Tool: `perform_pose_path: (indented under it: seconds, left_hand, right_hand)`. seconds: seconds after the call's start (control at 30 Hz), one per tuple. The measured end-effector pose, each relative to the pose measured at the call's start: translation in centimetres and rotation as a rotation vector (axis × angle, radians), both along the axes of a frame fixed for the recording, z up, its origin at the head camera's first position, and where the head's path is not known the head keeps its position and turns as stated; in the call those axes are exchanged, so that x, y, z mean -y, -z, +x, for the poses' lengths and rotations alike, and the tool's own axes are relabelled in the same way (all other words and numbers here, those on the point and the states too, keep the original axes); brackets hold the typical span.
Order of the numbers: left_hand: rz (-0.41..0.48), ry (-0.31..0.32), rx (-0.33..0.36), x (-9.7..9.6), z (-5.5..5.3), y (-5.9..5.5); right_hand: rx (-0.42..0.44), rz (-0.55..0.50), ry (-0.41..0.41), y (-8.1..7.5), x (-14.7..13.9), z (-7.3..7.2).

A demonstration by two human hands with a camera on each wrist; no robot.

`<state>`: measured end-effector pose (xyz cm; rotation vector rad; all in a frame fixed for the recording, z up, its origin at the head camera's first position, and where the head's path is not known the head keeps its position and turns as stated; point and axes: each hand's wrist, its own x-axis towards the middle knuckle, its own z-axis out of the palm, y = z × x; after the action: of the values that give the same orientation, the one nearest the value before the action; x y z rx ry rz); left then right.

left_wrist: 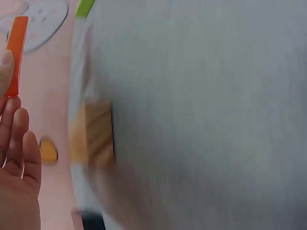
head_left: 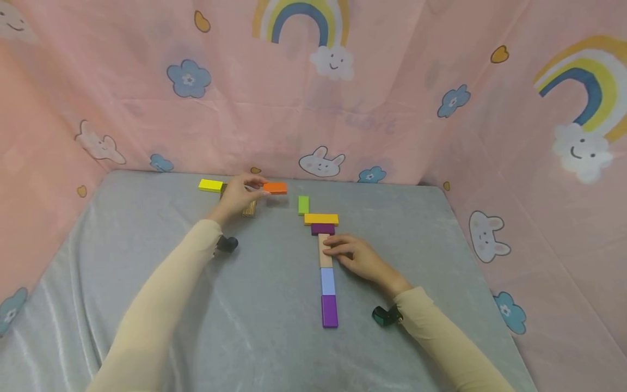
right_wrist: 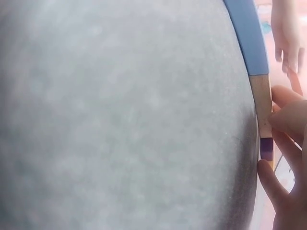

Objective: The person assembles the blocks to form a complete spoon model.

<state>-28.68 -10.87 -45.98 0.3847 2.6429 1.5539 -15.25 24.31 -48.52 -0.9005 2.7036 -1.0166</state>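
Note:
Above the far left part of the table, my left hand (head_left: 236, 197) pinches an orange block (head_left: 275, 188) between thumb and fingers; the left wrist view shows the block (left_wrist: 17, 52) raised off the cloth. My right hand (head_left: 362, 261) rests its fingertips on a plain wooden block (head_left: 324, 261) in a row. Toward me, that row continues with a light blue block (head_left: 327, 281) and a purple block (head_left: 330, 311). Beyond the wooden block lie a dark purple block (head_left: 323, 230) and a yellow-orange block (head_left: 320, 219), both crosswise, then a green block (head_left: 303, 205).
A yellow block (head_left: 210, 185) lies at the back left. Beside it, a striped brown block (head_left: 249, 210) is partly hidden by my left hand. Grey cloth (head_left: 264, 332) covers the table, and a pink patterned curtain (head_left: 382, 109) hangs behind and at both sides.

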Motion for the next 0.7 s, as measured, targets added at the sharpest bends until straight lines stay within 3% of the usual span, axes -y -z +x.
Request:
perform_pose_path:
  seconds: [0.2, 0.5, 0.7]
  left_hand:
    - [-0.025, 0.065, -0.045, -3.3, 0.0, 0.7]
    - [-0.049, 0.101, 0.013, -7.1, 0.8, 0.9]
    - [-0.052, 0.111, 0.003, -8.8, 1.2, 1.6]
  right_hand:
    - [-0.001, 0.005, 0.005, 0.1, 0.0, 0.0]
    - [0.017, 0.011, 0.008, 0.1, 0.0, 0.0]
    - [0.003, 0.014, 0.007, 0.1, 0.1, -0.1]
